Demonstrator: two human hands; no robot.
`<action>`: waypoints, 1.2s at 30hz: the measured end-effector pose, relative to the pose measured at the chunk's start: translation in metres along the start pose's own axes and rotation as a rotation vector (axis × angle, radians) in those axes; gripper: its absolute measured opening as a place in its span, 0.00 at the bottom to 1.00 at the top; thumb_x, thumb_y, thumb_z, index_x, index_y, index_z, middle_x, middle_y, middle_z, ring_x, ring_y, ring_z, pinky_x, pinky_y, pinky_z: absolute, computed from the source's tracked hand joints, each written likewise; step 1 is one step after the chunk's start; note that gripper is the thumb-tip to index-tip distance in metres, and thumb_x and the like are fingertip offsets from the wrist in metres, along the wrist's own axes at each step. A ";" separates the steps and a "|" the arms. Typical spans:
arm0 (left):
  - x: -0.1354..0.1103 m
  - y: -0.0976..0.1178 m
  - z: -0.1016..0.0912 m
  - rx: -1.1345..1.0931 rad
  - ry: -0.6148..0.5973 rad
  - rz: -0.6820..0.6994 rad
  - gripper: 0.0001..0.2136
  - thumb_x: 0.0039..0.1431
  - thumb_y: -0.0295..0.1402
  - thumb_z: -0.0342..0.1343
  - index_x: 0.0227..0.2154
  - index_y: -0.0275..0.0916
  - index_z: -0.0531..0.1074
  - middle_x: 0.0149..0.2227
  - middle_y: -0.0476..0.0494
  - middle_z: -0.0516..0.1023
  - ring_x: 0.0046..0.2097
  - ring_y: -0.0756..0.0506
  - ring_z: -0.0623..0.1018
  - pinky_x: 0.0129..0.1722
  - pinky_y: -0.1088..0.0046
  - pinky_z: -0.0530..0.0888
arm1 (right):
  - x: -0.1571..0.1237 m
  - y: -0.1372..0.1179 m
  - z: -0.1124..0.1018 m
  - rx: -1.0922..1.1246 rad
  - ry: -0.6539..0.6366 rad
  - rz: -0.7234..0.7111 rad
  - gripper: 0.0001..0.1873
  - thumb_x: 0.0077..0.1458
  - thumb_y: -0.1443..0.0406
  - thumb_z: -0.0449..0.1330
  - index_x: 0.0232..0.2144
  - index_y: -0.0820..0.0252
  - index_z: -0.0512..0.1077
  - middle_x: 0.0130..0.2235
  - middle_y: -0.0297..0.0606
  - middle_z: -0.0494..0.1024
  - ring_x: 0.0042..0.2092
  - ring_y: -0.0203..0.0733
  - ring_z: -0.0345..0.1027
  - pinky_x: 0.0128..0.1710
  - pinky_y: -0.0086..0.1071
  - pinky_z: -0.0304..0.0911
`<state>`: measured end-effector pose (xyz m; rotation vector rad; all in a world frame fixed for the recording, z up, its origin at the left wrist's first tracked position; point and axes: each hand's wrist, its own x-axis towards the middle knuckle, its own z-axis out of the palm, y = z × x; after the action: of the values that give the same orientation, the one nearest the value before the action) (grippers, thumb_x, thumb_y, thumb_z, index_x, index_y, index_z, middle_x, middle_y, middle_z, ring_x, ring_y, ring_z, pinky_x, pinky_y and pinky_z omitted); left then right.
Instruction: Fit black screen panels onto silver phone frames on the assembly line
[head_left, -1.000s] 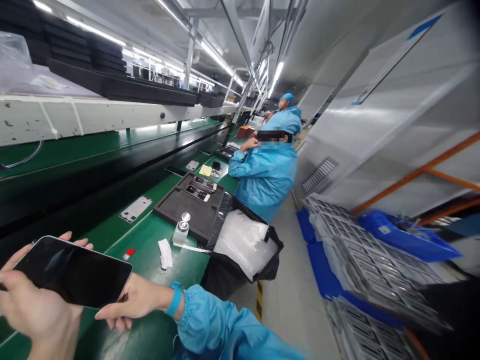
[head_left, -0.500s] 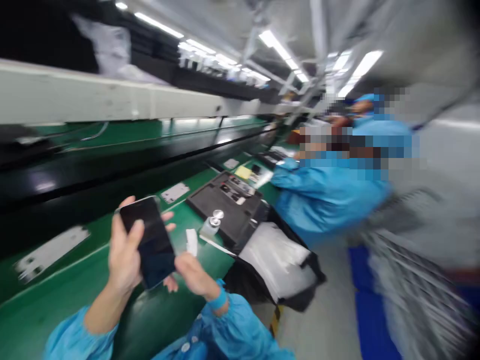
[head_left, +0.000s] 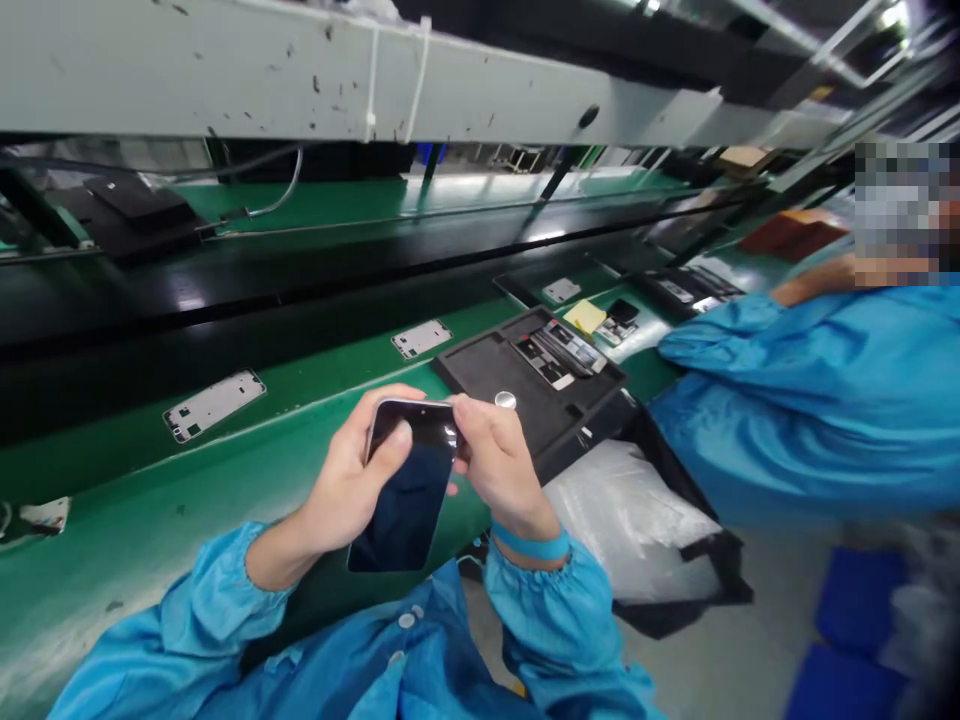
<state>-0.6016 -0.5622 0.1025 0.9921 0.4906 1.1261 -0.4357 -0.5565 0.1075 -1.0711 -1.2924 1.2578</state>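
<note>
A green table [head_left: 251, 488] is stretching across the frame from lower left to upper right, with a plastic bag [head_left: 626, 515] sitting by its near edge right of centre and a black tray [head_left: 480, 368] lying on it just above the bag. At the centre, the left grip [head_left: 352, 482] is clasping the phone's left side, thumb resting over the upper glass, while the right grip [head_left: 496, 452] is pinching the upper right corner. The phone [head_left: 399, 512], dark face up, is hanging between them near the table's edge, its lower end pointing towards the bottom of the frame. For good handling, the left grip should be bearing the weight by the sides, with its thumb lying lightly to spare the glass; the right should be pressing only at the rim. Since neither is supporting the lower end, it could be tipping under a hard push. Two pale plates [head_left: 215, 406] are lying beyond, well apart from the phone.
</note>
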 end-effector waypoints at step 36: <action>0.269 -0.065 -0.055 0.254 0.770 0.137 0.21 0.79 0.48 0.48 0.58 0.35 0.73 0.50 0.36 0.81 0.48 0.39 0.84 0.47 0.54 0.84 | 0.028 0.085 -0.173 -0.318 0.162 -0.003 0.33 0.76 0.41 0.46 0.50 0.61 0.77 0.42 0.46 0.86 0.38 0.42 0.84 0.32 0.31 0.74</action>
<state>-0.5053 -0.3012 0.0572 0.7859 1.2196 1.5914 -0.2714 -0.5032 0.0182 -1.3645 -1.3957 0.9600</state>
